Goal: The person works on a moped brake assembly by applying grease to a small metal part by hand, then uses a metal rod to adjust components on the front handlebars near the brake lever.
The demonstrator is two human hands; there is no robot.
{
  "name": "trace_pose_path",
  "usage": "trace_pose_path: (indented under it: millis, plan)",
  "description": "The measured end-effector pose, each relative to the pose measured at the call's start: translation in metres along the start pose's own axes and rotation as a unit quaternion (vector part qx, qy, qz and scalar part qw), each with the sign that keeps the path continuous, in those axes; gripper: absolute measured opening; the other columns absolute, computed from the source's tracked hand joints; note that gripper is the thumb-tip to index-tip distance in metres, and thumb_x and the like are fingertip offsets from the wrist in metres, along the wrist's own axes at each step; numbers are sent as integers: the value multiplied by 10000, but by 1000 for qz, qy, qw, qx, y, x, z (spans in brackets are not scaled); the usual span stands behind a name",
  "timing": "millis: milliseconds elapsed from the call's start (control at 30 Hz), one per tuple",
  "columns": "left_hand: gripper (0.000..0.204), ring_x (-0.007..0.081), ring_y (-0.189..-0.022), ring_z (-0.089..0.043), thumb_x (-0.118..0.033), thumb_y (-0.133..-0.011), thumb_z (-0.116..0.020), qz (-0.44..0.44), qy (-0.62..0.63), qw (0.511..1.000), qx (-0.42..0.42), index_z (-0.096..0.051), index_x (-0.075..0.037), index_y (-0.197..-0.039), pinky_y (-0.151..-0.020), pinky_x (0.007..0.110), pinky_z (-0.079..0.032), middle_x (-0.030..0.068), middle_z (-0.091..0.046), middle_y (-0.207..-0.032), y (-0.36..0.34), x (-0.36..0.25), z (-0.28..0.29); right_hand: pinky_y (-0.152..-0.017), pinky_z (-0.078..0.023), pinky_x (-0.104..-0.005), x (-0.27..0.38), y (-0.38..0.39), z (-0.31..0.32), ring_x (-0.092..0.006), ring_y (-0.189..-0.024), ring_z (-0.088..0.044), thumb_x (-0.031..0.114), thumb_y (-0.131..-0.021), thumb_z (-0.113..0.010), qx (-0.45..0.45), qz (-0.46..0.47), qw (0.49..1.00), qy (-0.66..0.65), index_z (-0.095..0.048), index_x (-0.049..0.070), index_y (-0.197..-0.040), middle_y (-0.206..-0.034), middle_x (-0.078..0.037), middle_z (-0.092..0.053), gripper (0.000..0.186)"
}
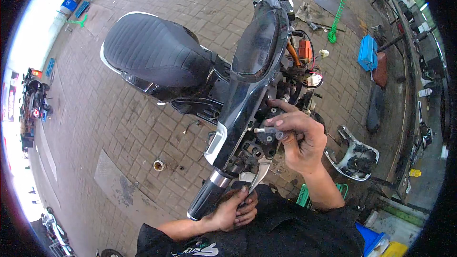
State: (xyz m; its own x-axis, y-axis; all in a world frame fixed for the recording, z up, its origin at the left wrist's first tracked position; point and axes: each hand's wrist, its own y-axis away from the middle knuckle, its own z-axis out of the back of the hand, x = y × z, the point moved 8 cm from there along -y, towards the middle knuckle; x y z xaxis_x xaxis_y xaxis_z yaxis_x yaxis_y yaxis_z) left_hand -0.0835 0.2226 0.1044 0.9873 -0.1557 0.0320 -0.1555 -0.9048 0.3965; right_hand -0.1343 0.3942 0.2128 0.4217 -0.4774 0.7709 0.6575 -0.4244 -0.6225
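Note:
A black scooter's handlebar cover [240,104] runs up the middle with its dashboard [256,43] at the top. My right hand [304,145] pinches a small pale cylindrical piece [260,130] against a dark bracket [272,113] with screw heads on the exposed handlebar fittings. My left hand [234,212] is wrapped around the silver brake lever [262,173], low beside the black grip [209,194]. An orange component [304,50] and loose wiring show on the right side of the handlebar. The tip of my right forefinger partly covers the bracket.
The scooter's seat [147,52] is at left. Removed white-edged panel [340,159], blue toolbox [365,54] and dark bench [404,123] are at right, with a green coiled hose [335,26] hanging above. A small can [159,165] stands on paving; another motorbike [35,104] is far left.

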Motion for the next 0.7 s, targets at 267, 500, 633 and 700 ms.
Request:
trace_pose_path:
  millis: [267,500,633,700]
  plan:
    - [346,94,-327,-239,-391,-874,-298,20,-18,999,-40,-350,-82,-727,-318,222,-234,-33,-245,-429,7,-4,-1,-796,-409,-496,2,-1,-1,-211,-727,-597,4,-753,-522,11,7,999,-53,-531,7,-805,-744,-114,-596,53]
    - [382,85,-344,-234,-440,-849,-342,29,-72,994,-81,-356,-88,-702,-346,214,-216,-33,-239,-427,5,-5,1,-813,-401,-494,-2,-5,-1,-199,-728,-599,21,-727,-549,48,-16,997,-53,-570,26,-773,-725,-85,-600,50]
    - [394,79,-338,-223,-460,-837,-357,46,-62,992,-97,-355,-91,-699,-340,212,-198,-33,-237,-424,1,-1,3,-823,-398,-491,3,-9,-3,-185,-704,-602,91,-709,-592,130,18,991,-20,-589,50,-759,-710,-46,-606,64]
    - [397,81,-332,-217,-461,-838,-354,51,-23,996,-69,-351,-91,-696,-336,212,-191,-33,-233,-422,0,2,1,-824,-397,-491,3,-12,-4,-184,-695,-602,108,-708,-597,155,12,988,-25,-592,55,-752,-709,-41,-606,69]
